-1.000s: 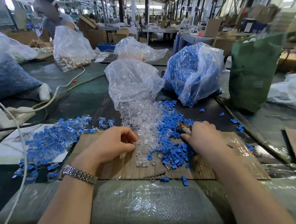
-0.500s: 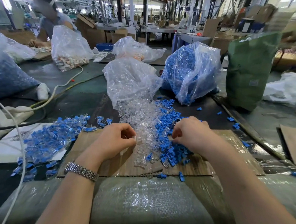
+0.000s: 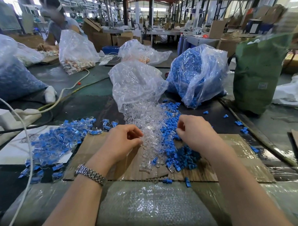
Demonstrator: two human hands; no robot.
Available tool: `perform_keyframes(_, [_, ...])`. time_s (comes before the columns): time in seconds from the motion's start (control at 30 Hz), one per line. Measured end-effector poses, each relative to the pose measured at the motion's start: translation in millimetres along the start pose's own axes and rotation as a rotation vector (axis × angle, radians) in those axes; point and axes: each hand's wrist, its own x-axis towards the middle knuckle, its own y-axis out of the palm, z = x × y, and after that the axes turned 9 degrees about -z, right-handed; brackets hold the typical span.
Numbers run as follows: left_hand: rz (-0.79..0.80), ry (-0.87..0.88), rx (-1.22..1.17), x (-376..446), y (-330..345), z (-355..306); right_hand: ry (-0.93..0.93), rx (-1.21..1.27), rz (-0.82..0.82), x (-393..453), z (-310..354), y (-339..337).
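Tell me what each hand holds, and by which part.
It cannot be told. The left hand curls at the clear pieces, the right hand over the blue pieces; any hold is hidden.

No writing, number or brand can be read anywhere in the view. The green bag carries a small pale label on its side, too blurred to make out. The white sheet at the left bears a grey printed patch, and its marks are too small to tell as letters or figures.
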Motion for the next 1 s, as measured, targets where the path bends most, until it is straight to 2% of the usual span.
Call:
perform_keyframes(0.17, [-0.067, -0.073, -0.191, 2.0, -1.2, 1.2, -0.013, 0.512, -0.098, -0.2, 7.7, 17.6])
perform_keyframes(0.27, [-0.041, -0.124, -0.331, 3.8, -1.3, 4.4, 0.017, 0.776, -0.112, -2.9, 7.4, 28.4])
perform_keyframes(0.37, [0.034, -0.199, -0.579, 6.7, -1.5, 7.4, 0.002, 0.94, -0.057, -4.0, 5.5, 31.9])
perform_keyframes(0.5, [0.149, -0.255, -0.911, 8.5, -0.6, 7.3, -0.062, 1.019, -0.061, -8.0, 6.4, 32.2])
perform_keyframes(0.57, [0.188, -0.282, -0.992, 8.7, -0.1, 6.7, -0.085, 1.052, -0.082, -9.1, 8.3, 31.8])
perform_keyframes(0.8, [0.251, -0.284, -1.068, 7.7, 1.5, 5.9, -0.186, 0.945, -0.126, -13.9, 14.9, 32.6])
perform_keyframes(1.0, [0.23, -0.302, -1.093, 7.5, 3.4, 2.7, -0.234, 0.901, -0.174, -15.3, 14.4, 33.0])
